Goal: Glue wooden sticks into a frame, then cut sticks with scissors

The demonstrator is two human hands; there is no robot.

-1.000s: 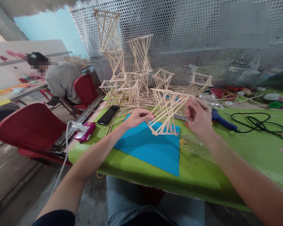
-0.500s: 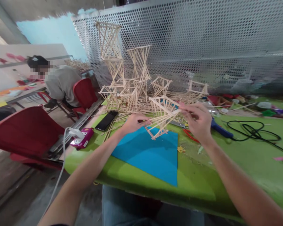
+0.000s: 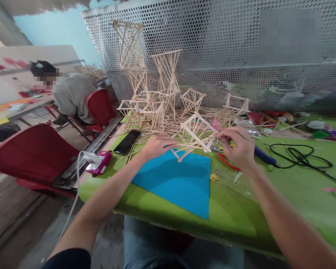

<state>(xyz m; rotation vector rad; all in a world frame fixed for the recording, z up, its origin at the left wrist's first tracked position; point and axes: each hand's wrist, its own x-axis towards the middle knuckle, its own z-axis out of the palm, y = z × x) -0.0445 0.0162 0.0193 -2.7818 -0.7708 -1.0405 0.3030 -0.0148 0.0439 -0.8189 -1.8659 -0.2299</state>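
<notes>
- Your left hand (image 3: 156, 145) grips the near-left edge of the stick frame (image 3: 196, 135), fingers curled closed on it.
- Your right hand (image 3: 239, 146) pinches the frame's right side.
- The frame sits tilted at the frame's centre, above the blue sheet (image 3: 176, 179) on the green table (image 3: 282, 194).

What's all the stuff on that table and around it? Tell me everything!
frame: one, pale wood, held over the sheet
towers: several, pale wood, back of table
sheet: one, blue, on table
table: one, green, in front
phone: one, black, table's left edge
power strip: one, pink, left corner
tool: one, blue, right of hands
cable: one, black, table's right
chairs: two, red, left
person: one, grey top, far left
mesh: one, silver, behind table
left hand: one, gripping frame
right hand: one, gripping frame
</notes>
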